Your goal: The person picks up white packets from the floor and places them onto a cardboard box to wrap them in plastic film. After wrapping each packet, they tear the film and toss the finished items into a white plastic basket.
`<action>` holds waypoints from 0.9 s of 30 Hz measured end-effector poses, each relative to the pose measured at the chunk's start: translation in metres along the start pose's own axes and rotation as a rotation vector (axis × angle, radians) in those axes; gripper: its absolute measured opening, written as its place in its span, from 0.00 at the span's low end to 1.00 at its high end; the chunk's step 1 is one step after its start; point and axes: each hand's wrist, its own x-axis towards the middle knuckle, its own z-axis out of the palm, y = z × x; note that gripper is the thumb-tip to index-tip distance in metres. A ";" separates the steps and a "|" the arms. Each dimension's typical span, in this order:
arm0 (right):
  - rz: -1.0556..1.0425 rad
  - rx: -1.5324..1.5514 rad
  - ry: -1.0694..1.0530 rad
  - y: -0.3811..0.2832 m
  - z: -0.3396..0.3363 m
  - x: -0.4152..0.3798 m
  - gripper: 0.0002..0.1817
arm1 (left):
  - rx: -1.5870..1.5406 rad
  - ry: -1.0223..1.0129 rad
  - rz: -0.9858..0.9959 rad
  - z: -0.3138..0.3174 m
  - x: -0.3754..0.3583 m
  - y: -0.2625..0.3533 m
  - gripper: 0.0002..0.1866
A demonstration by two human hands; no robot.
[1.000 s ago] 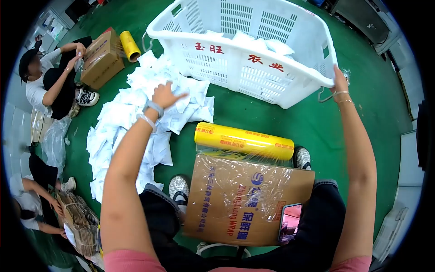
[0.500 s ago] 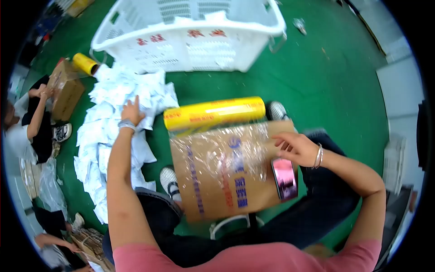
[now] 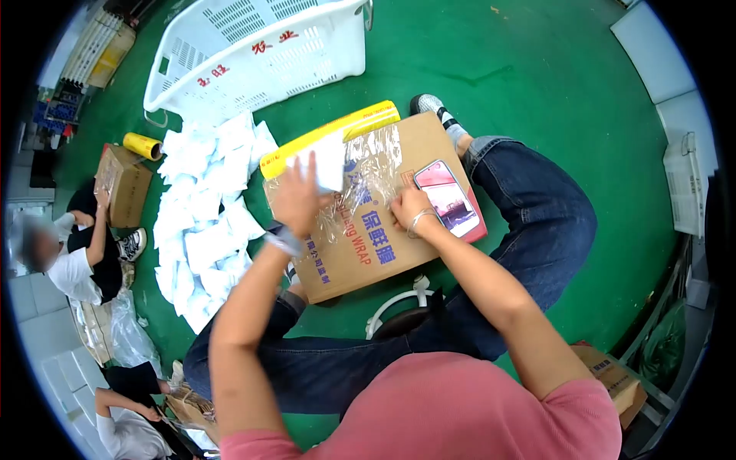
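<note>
A cardboard carton (image 3: 337, 272) printed for cling wrap lies in front of me, with clear film (image 3: 372, 157) across its upper part. My left hand (image 3: 297, 201), slightly blurred, is over the carton's left side. Its fingers and thumb are around a white packet (image 3: 331, 165). My right hand (image 3: 412, 211) rests on the carton with curled fingers; whatever is under the fingertips is hidden. Just right of it lies a phone (image 3: 446, 198) with its screen lit. A yellow roll of cling film (image 3: 368, 119) lies along the carton's far edge.
White packets (image 3: 207, 238) are heaped on the green floor to the left. Beyond stands a white plastic crate (image 3: 268, 73). Another yellow roll (image 3: 142, 146) lies by a second carton (image 3: 126, 186), where a person (image 3: 84, 257) sits. Another person (image 3: 130, 422) is at lower left.
My left hand has come from the packet heap to the carton, bringing a white packet. My right hand has moved left of the phone, fingers curled. The view has turned and shifted.
</note>
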 end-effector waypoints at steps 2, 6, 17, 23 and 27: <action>0.021 0.387 -0.135 0.009 -0.009 -0.006 0.16 | 0.132 0.153 0.046 0.035 -0.008 0.025 0.48; -0.306 0.850 -0.112 0.034 -0.042 -0.036 0.09 | 0.085 0.183 0.007 0.034 -0.020 0.052 0.44; -1.181 -0.593 0.234 -0.073 -0.001 0.052 0.43 | -0.142 0.250 -0.221 0.045 -0.101 0.030 0.17; -1.045 -0.818 0.184 -0.084 -0.001 0.047 0.51 | 0.099 -0.179 -0.283 0.046 -0.121 0.004 0.11; -1.083 -0.835 0.088 -0.077 0.010 0.024 0.46 | 0.037 -0.387 -0.421 -0.013 -0.155 -0.013 0.13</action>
